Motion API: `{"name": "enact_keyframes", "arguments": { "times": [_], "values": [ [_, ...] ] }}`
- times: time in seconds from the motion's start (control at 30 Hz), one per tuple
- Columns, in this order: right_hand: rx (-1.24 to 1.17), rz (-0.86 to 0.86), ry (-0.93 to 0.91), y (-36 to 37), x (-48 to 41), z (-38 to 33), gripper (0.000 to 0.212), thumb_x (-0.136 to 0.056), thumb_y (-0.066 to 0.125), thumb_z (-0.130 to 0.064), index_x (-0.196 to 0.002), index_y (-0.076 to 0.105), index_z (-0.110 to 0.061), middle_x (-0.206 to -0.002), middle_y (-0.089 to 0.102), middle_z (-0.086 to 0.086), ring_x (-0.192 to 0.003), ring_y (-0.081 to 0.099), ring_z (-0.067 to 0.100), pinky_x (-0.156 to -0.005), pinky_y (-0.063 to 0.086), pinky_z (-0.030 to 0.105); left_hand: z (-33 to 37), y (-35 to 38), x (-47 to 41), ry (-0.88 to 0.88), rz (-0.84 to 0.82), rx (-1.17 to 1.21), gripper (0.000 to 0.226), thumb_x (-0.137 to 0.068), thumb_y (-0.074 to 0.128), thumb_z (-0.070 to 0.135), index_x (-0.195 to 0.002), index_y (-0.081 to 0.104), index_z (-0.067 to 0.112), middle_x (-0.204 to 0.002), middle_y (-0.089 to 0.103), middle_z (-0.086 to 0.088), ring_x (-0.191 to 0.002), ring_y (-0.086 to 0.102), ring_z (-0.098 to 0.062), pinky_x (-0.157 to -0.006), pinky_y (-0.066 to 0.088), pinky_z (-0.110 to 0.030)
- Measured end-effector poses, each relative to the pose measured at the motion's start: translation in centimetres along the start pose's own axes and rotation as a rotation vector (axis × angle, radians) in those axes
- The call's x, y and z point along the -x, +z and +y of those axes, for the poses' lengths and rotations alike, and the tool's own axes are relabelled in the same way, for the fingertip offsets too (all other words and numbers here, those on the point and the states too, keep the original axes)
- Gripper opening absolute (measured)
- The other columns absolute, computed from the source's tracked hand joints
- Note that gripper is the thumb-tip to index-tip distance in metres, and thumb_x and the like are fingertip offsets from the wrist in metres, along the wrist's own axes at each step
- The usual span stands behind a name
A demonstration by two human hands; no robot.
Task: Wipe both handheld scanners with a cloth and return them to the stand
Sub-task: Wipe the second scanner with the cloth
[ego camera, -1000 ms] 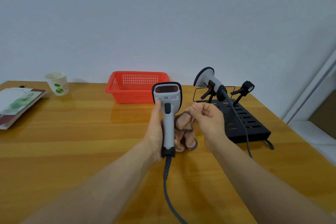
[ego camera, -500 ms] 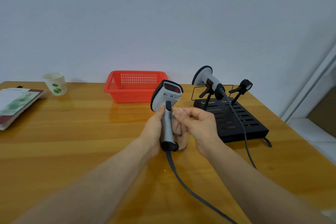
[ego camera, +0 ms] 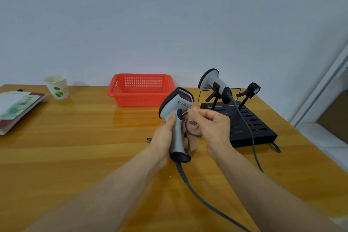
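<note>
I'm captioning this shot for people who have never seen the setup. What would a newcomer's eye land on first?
First comes the grey scanner held up at centre, gripped by the left hand, while the right hand pinches a beige cloth beside its handle. Next is the bright red basket at the back of the table. To its right, a second scanner rests on the black stand.

Soft, even, fairly bright light leaves only faint shadows, and the glossy desk [ego camera: 75, 156] shows a pale reflection of the red basket [ego camera: 140, 90] just beyond the left hand [ego camera: 163, 137]. The handheld scanner [ego camera: 174, 106] in that hand is fairly sharp, its label unreadable; the cloth [ego camera: 192, 143] in the right hand [ego camera: 214, 126] looks blurry. Wide-angle bending swells the forearms [ego camera: 113, 194] below both hands.
</note>
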State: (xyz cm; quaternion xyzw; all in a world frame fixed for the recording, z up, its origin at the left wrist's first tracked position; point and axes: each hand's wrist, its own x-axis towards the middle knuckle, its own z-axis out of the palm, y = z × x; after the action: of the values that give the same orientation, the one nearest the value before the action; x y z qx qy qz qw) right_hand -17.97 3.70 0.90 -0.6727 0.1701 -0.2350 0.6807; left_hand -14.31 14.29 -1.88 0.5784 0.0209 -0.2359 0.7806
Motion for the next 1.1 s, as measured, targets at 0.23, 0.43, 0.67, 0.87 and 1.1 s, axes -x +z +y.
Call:
{"name": "enact_keyframes", "arguments": {
  "times": [0.23, 0.43, 0.67, 0.87, 1.1],
  "values": [
    [0.020, -0.064, -0.077, 1.0, 0.6, -0.1, 0.006, -0.083, 0.069, -0.011, -0.087, 0.073, -0.009, -0.091, 0.067, 0.007, -0.072, 0.066, 0.005, -0.058, 0.053, 0.014, -0.3, 0.7, 0.1, 0.088, 0.038, -0.073, 0.044, -0.091, 0.051, 0.047, -0.120, 0.053, 0.014, -0.110, 0.067, -0.010, -0.098, 0.066, -0.028, -0.088, 0.054, -0.048],
    [0.129, -0.009, 0.096, 0.5, 0.1, 0.6, 0.018, -0.085, 0.066, -0.013, -0.067, 0.070, -0.013, -0.068, 0.068, 0.004, -0.063, 0.063, 0.016, -0.058, 0.052, 0.025, 0.2, 0.4, 0.6, 0.088, -0.006, -0.057, 0.043, -0.093, 0.051, 0.045, -0.117, 0.055, 0.010, -0.093, 0.070, -0.011, -0.075, 0.069, -0.024, -0.065, 0.058, -0.035],
    [0.098, -0.090, -0.087, 1.3, 0.8, -0.2, 0.003, -0.082, 0.071, -0.021, -0.079, 0.071, -0.021, -0.089, 0.071, 0.000, -0.085, 0.066, 0.012, -0.074, 0.057, 0.029, 0.6, 0.9, 0.2, 0.111, 0.018, -0.018, 0.038, -0.096, 0.050, 0.036, -0.125, 0.047, 0.013, -0.110, 0.067, -0.011, -0.089, 0.068, -0.023, -0.071, 0.059, -0.039],
    [0.127, -0.304, -0.071, 0.2, 1.4, -0.4, 0.006, -0.081, 0.071, -0.012, -0.076, 0.069, -0.014, -0.077, 0.070, 0.004, -0.073, 0.065, 0.010, -0.071, 0.056, 0.028, 2.5, 1.0, -0.1, 0.117, 0.044, 0.067, 0.040, -0.098, 0.044, 0.036, -0.123, 0.050, 0.006, -0.098, 0.067, -0.011, -0.073, 0.068, -0.020, -0.047, 0.054, -0.024],
    [0.270, -0.474, -0.014, -0.6, 1.3, -1.4, 0.017, -0.074, 0.076, -0.006, -0.065, 0.066, -0.016, -0.077, 0.068, -0.004, -0.074, 0.064, 0.006, -0.067, 0.052, 0.014, 3.7, 1.1, -0.9, 0.126, 0.134, -0.045, 0.041, -0.095, 0.048, 0.042, -0.119, 0.050, 0.009, -0.091, 0.061, -0.008, -0.072, 0.063, -0.021, -0.063, 0.054, -0.032]
  ]
}}
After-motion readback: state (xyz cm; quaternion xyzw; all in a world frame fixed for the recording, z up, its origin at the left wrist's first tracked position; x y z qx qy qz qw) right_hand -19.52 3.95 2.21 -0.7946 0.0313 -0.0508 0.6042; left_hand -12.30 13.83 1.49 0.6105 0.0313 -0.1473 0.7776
